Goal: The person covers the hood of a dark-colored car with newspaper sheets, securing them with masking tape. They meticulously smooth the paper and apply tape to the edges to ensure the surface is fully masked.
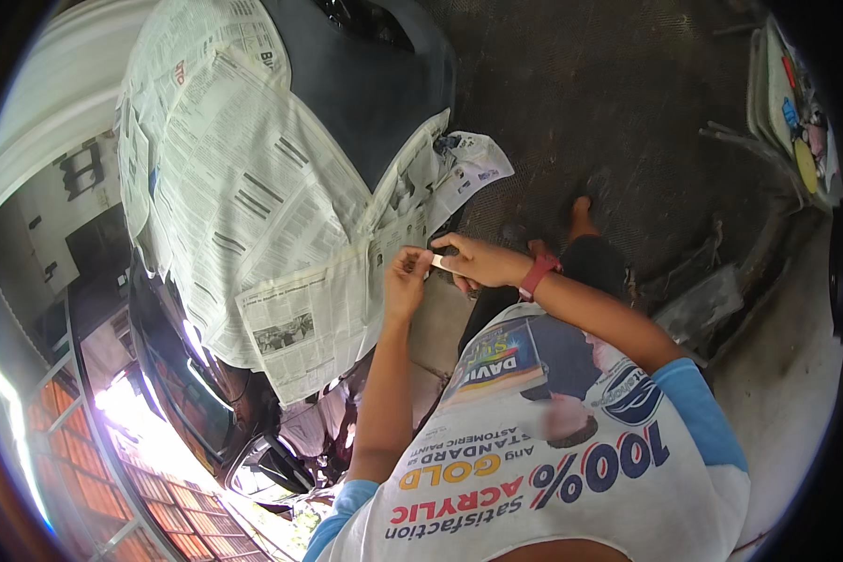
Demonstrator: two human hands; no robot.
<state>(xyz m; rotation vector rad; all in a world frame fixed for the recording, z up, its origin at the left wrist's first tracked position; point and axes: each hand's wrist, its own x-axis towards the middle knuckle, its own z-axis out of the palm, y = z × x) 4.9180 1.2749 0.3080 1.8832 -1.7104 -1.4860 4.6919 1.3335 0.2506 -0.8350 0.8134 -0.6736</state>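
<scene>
My left hand [406,283] and my right hand [480,261] meet in front of my chest, both with fingers pinched. Between their fingertips runs a short pale strip of tape [437,262]. The fingers hide the rest of what they hold. Just beyond my hands is a car covered with newspaper sheets [253,197], joined along pale taped seams. A loose newspaper end [473,173] sticks out over the floor. The dark grey car panel [370,103] shows bare between the sheets. A red band [540,273] is around my right wrist.
Dark textured floor [553,84] lies ahead, with my bare foot [584,217] on it. At right, a rack [801,122] holds several small items, near clear plastic sheeting [707,304]. Another dark car [183,365] stands at left, by an orange slatted gate [173,492].
</scene>
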